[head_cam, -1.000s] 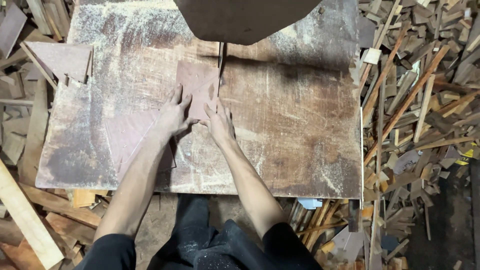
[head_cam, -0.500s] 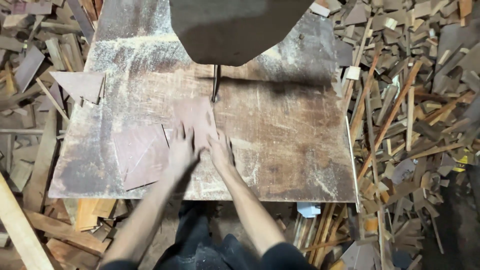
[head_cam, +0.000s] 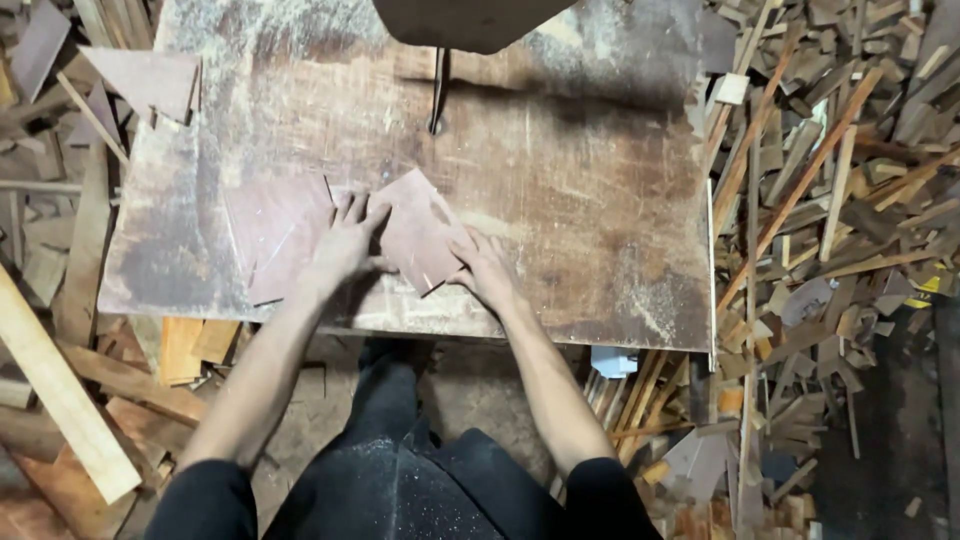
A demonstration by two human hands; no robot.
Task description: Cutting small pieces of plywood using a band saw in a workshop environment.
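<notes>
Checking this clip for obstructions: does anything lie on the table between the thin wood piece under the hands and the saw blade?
Nothing visible does. The thin wood piece lies flat under the left hand and right hand. The stretch of saw table up to the blade shows only sawdust and stains.

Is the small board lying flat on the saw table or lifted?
Flat: the board lies on the table, left hand and right hand pressing on it.

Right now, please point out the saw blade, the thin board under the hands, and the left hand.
saw blade (head_cam: 437,92), head view, its middle.
thin board (head_cam: 418,232), head view, bare face.
left hand (head_cam: 347,243), head view, its back.
</notes>
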